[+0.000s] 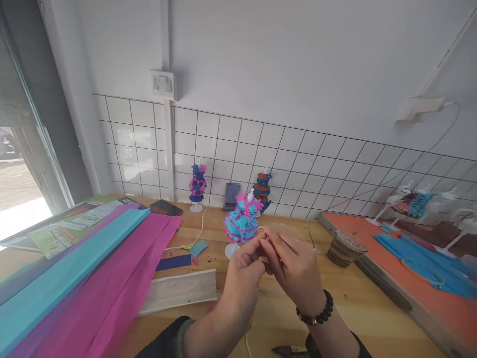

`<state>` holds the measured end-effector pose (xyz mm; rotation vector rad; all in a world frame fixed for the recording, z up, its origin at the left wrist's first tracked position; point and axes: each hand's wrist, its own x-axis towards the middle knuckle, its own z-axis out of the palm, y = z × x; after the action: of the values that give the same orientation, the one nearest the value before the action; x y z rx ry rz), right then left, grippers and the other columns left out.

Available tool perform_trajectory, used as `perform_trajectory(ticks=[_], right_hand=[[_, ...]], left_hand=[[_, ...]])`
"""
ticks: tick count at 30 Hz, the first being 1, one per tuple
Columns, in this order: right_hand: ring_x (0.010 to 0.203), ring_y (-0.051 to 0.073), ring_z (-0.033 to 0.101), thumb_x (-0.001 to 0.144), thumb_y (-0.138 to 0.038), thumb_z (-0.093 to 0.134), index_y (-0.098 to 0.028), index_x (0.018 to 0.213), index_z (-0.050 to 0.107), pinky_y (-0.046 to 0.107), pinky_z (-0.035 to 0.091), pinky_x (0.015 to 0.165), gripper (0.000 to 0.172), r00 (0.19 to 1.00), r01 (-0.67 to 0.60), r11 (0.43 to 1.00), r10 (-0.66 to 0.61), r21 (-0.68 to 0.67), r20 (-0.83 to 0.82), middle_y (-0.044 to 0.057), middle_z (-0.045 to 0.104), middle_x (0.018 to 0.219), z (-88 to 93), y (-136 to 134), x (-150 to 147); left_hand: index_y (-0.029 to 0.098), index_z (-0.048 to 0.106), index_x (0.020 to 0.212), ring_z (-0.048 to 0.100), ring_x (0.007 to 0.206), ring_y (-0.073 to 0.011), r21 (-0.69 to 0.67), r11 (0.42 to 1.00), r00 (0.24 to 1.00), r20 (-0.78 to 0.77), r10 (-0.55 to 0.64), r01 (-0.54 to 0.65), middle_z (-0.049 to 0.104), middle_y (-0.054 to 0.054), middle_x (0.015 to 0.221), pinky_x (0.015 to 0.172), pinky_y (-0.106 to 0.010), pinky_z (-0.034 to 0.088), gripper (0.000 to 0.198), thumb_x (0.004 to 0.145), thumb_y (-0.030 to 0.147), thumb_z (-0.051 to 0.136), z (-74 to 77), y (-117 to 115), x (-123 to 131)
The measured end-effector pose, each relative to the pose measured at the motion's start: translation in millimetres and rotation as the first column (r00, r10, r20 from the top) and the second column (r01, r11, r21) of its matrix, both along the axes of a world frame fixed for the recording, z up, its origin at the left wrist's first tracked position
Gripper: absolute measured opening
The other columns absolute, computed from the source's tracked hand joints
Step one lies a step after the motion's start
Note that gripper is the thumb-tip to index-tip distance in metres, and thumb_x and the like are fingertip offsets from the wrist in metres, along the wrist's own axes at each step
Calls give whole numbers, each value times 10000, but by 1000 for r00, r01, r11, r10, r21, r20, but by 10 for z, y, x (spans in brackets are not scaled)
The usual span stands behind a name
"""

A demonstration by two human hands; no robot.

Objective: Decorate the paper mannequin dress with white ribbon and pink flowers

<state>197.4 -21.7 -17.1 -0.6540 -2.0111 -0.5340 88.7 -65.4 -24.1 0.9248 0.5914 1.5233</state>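
My left hand point(244, 278) and my right hand point(296, 263) meet over the table, fingertips pressed together. Whatever they pinch is too small or hidden to make out. Just beyond them stands a small dress form in a turquoise and pink paper dress point(241, 223) on a round white base. Left of my hands lie a white strip point(182, 288), a dark blue paper strip point(174, 262) and a small turquoise paper piece point(198, 247). A dark pointed blade-like tool point(286, 351) lies near my right wrist, partly cut off by the frame.
Long pink paper sheets point(115, 278) and turquoise ones point(85, 258) cover the left side. Two more dressed forms, one blue and pink point(197, 184), one brown and blue point(262, 186), stand by the tiled wall. A plastic cup point(345, 248) stands right, beside an orange surface point(343, 222).
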Motion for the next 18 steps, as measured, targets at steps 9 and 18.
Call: perform_trajectory(ticks=[9,18], right_hand=[[742,183,628,836,-135,523,-109,1096,587,307,489,628,268,997,-72,995,71,64,9,86,659,735,42,-48,-15],[729,180,624,850,-169,505,-111,1017,626,299,492,641,215,999,-15,1000,14,-24,-35,91,654,727,45,-38,1]], left_hand=[[183,621,1106,567,966,-201,-15,1000,999,36,11,-10,661,-57,1010,915,-344,386,587,566,37,442,12,9,-22],[172,604,1129,573,868,-178,-54,997,998,13,61,-60,643,-70,1045,800,-324,445,573,588,56,453,19,-11,-26]])
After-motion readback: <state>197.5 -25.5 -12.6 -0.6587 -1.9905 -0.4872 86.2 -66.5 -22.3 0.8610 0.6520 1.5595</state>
